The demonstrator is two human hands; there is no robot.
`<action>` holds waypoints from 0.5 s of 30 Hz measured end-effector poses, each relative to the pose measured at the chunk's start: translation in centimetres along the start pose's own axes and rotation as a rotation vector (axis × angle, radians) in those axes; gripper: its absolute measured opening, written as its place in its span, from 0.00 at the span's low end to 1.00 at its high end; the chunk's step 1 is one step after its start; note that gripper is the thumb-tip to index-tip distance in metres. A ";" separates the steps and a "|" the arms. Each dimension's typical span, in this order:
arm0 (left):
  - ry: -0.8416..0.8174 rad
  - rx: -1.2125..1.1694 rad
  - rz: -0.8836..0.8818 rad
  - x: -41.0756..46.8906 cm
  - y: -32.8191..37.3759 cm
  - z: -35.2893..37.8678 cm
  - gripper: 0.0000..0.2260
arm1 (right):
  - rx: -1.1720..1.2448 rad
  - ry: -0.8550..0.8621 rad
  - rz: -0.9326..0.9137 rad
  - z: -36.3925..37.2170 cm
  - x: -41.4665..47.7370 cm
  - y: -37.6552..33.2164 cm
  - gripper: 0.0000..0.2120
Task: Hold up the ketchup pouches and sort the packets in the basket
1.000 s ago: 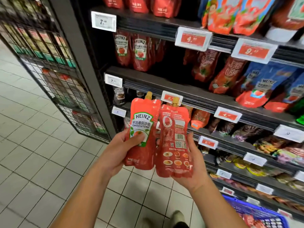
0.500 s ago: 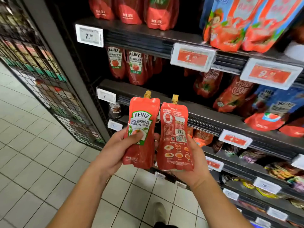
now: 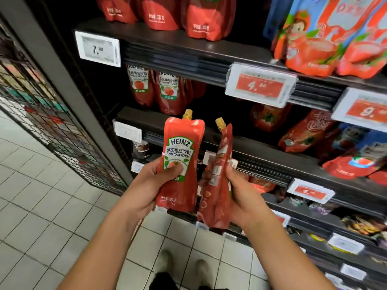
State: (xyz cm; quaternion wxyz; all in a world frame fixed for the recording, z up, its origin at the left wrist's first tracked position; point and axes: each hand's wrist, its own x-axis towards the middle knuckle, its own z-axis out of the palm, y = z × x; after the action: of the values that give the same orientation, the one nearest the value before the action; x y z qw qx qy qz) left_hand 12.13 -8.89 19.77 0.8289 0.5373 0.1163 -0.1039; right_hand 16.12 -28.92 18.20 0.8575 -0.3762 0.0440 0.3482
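You grip a ketchup pouch (image 3: 180,164) upright in your left hand (image 3: 146,189) and another pouch (image 3: 217,181), turned edge-on, in your right hand (image 3: 243,197), seemingly comparing them; next, choose one.

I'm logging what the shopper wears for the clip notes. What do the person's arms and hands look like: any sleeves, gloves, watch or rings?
Both forearms are bare right down to the frame's lower edge, with no sleeve in view. The left hand and the right hand wear no gloves. No watch or bracelet shows on either wrist, and no ring on the fingers that are visible.
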 end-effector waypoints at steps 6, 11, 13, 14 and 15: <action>-0.038 0.092 0.031 2.3 1.9 -3.6 0.15 | -0.293 0.151 -0.122 2.9 1.4 -0.3 0.18; -0.116 0.191 0.064 4.3 2.7 -5.4 0.22 | -0.307 0.148 -0.091 4.4 2.3 -1.4 0.07; -0.133 0.235 0.089 4.9 3.0 -5.6 0.24 | -0.359 0.126 -0.094 4.9 2.7 -1.7 0.07; -0.129 0.261 0.102 5.1 3.3 -5.5 0.25 | -0.389 0.127 -0.107 5.1 3.0 -1.9 0.09; -0.125 0.285 0.120 5.4 3.5 -5.5 0.25 | -0.414 0.134 -0.126 5.4 3.2 -2.1 0.10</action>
State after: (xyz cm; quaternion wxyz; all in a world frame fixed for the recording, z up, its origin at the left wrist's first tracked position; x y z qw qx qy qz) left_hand 17.88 -2.75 18.98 0.7545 0.6480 0.0161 -0.1028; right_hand 18.90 -24.51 22.25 0.7771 -0.5685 0.0049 0.2700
